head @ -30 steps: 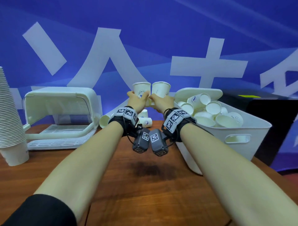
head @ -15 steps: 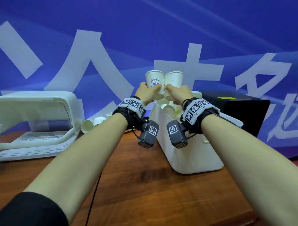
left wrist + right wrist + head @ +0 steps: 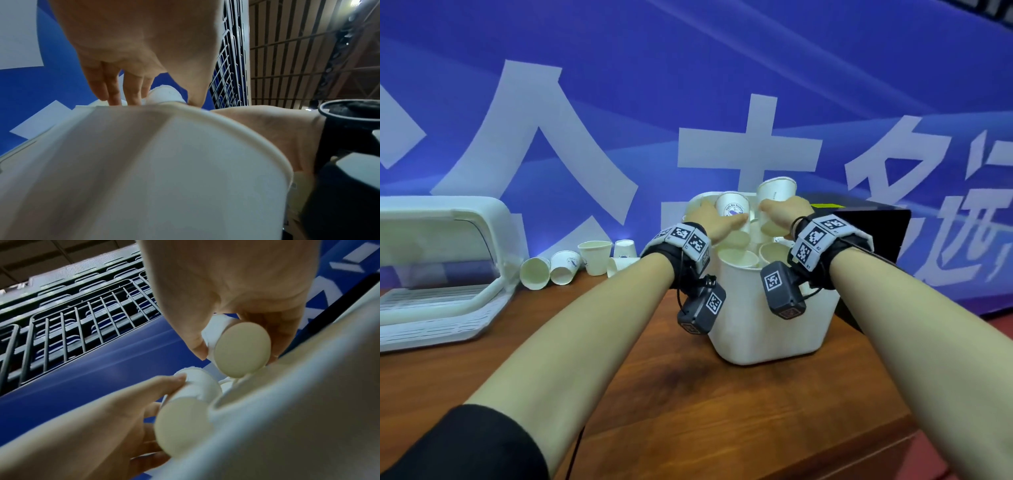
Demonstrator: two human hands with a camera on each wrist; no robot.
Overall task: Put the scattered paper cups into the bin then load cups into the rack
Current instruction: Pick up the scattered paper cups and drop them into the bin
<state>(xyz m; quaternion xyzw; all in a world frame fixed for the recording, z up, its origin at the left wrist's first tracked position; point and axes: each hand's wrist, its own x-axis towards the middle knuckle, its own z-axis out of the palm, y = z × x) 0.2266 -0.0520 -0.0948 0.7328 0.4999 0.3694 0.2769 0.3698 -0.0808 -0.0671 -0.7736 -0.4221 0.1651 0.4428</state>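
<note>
Below both hands' fingers [image 3: 197,344], curled round one paper cup [image 3: 732,207] each, the bin [image 3: 767,329] is nearly full; left of them several cups [image 3: 565,267] remain on the counter [image 3: 688,404], and the rack [image 3: 438,274] is unloaded.

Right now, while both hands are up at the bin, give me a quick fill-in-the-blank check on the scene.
1. Each hand holds one paper ____ above the bin.
2. The left hand and right hand are over the white ____.
3. The loose cups lie on the table between the bin and the ____.
4. The rack holds ____ cups.

Missing words: cup; bin; rack; no
</note>
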